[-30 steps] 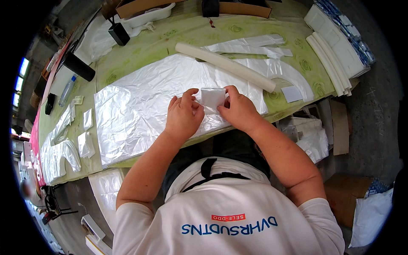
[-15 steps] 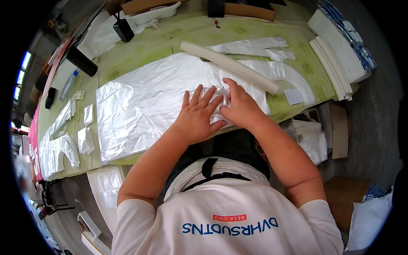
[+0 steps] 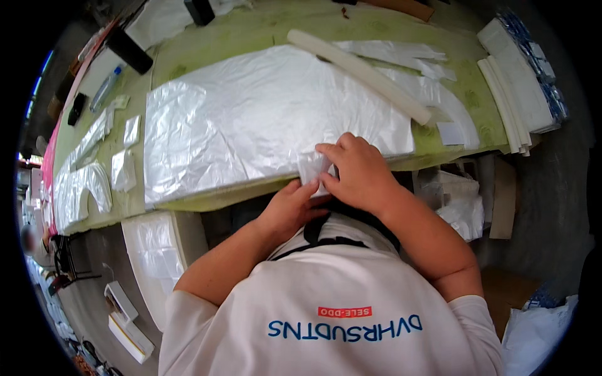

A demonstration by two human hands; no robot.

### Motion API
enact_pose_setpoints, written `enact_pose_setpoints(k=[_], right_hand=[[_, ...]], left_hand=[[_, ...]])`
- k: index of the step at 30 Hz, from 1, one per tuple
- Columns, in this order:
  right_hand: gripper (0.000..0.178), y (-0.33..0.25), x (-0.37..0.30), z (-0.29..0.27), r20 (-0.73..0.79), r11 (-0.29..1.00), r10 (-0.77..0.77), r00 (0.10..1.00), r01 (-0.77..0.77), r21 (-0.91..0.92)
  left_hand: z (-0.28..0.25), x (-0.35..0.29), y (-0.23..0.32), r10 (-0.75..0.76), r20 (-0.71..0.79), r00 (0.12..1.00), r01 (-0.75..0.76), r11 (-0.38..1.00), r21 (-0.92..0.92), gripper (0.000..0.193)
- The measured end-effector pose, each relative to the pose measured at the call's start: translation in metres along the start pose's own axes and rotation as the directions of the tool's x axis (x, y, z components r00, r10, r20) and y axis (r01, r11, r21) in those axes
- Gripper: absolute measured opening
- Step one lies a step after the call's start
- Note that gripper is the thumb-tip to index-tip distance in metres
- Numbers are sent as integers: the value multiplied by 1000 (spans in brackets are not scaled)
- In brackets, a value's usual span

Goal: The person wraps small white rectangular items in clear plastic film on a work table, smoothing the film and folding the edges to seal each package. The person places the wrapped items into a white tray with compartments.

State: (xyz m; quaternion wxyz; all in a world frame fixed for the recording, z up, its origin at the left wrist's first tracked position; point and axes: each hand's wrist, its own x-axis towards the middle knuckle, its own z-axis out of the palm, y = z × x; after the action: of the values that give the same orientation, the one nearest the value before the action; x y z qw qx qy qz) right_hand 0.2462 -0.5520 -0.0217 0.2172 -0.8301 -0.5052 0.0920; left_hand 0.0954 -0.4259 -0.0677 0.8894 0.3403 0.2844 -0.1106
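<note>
At the near edge of the table I hold a small folded packet of clear, shiny plastic film (image 3: 311, 167). My left hand (image 3: 283, 212) is closed on its lower end, thumb on top. From the right, my right hand (image 3: 362, 170) pinches its side with thumb and forefinger. Behind both hands lies a broad stack of thin translucent plastic sheets (image 3: 232, 106), wrinkled and glossy. A long cream-coloured tube (image 3: 357, 74) rests slantwise across the right part of that stack.
Plastic offcuts (image 3: 94, 185) and small folded packets (image 3: 123, 170) lie on the left of the green tablecloth (image 3: 207, 53). A bottle (image 3: 105, 89) and black cylinder (image 3: 128, 51) stand beyond. Rolled tubes (image 3: 503, 106) and a white box (image 3: 515, 78) sit right; a plastic-lined bin (image 3: 153, 250) stands below.
Both hands have come off the sheets and drawn toward me to the table edge. The folded packet, earlier under my flat left hand, is now up between my fingers.
</note>
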Motion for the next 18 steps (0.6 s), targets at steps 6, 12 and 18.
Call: enact_pose_setpoints(k=[6, 12, 18], right_hand=[[55, -21, -35, 16, -31, 776, 248, 968, -179, 604], [32, -28, -27, 32, 125, 440, 291, 949, -249, 863], [22, -37, -24, 40, 25, 503, 347, 937, -209, 839]], left_hand=[[1, -7, -17, 169, -47, 985, -169, 986, 0, 31], [-10, -16, -24, 294, 1, 956, -290, 942, 169, 34], [-22, -37, -20, 541, -78, 837, -522, 834, 179, 43]])
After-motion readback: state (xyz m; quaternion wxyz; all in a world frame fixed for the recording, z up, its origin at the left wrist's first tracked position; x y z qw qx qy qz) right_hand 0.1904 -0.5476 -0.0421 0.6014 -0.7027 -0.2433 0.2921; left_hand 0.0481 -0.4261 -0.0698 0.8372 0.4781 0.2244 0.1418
